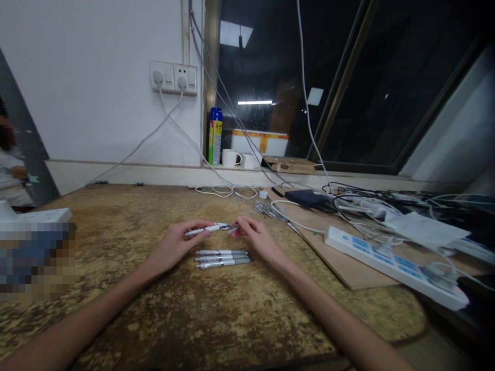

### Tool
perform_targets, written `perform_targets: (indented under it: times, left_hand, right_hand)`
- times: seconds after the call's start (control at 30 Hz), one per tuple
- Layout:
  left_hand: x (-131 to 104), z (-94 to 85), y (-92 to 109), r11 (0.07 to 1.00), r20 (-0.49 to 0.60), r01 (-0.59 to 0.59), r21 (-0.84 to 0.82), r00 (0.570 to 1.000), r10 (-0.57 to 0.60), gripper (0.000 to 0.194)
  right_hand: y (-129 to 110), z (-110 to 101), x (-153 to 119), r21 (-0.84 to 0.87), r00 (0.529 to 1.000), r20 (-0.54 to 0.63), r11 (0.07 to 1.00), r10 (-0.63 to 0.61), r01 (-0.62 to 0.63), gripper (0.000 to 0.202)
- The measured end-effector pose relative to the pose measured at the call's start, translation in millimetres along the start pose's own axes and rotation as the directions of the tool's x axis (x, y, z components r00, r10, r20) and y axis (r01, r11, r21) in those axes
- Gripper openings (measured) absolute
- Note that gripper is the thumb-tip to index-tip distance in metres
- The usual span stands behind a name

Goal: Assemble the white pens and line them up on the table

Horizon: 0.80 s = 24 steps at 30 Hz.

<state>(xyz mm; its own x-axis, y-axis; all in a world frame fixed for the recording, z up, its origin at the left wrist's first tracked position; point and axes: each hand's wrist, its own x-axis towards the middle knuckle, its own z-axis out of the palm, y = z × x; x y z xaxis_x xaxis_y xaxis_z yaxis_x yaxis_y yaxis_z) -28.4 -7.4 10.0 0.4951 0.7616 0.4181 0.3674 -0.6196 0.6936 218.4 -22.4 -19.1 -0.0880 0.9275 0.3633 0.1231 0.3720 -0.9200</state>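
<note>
My left hand (178, 244) is closed on the white barrel of a pen (212, 228), which lies sideways with its dark inner end toward the right. The fingertips of my right hand (249, 233) pinch a small grey piece (234, 228) at that end; it looks like the pen's grip part. Another white pen partly shows just behind the held one. Nearer to me, between my wrists, several white and grey pens (222, 258) lie side by side on the worn wooden table (209, 314).
A white power strip (394, 265) and a brown board (356, 275) lie at the right, with tangled cables and a dark box (305, 198) behind. A clear plastic bag (266, 208) sits beyond my right hand. On the sill stand a spray can (215, 136) and white mug (230, 157).
</note>
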Motion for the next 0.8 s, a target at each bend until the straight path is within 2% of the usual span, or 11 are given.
perform_targets:
  times: [0.07,0.17,0.27,0.43,0.6,0.8]
  left_hand:
    - [-0.1,0.0,-0.4,1.0,-0.011,-0.003,0.002,1.0,0.003,0.034]
    - [0.1,-0.5,-2.0,1.0,-0.036,-0.011,0.01,0.999,0.011,0.034]
    - [0.7,-1.4,-3.0,1.0,-0.048,-0.002,0.018,0.999,0.002,0.035]
    - [1.4,-1.1,-4.0,1.0,-0.049,-0.004,0.014,0.999,0.005,0.035]
    - [1.4,0.0,-3.8,1.0,-0.039,-0.005,0.004,0.999,0.005,0.036]
    - [0.2,0.9,0.0,1.0,0.005,0.01,-0.02,1.0,-0.01,0.033]
  right_hand:
    - [-0.1,-1.2,1.3,0.054,0.998,-0.058,0.998,0.036,-0.033,0.043]
    - [-1.8,-5.1,1.8,0.062,0.987,-0.155,0.997,0.049,-0.04,0.031]
    - [-5.0,-7.7,0.2,0.109,0.98,-0.188,0.993,0.067,-0.047,0.027]
    - [-9.9,-6.6,-2.5,0.137,0.981,-0.182,0.99,0.063,-0.038,0.024]
    - [-16.1,-4.6,-3.3,0.082,0.987,-0.156,0.996,0.045,-0.033,0.021]
    - [-15.3,2.1,-4.9,-0.015,0.997,-0.075,0.999,-0.036,0.035,0.019]
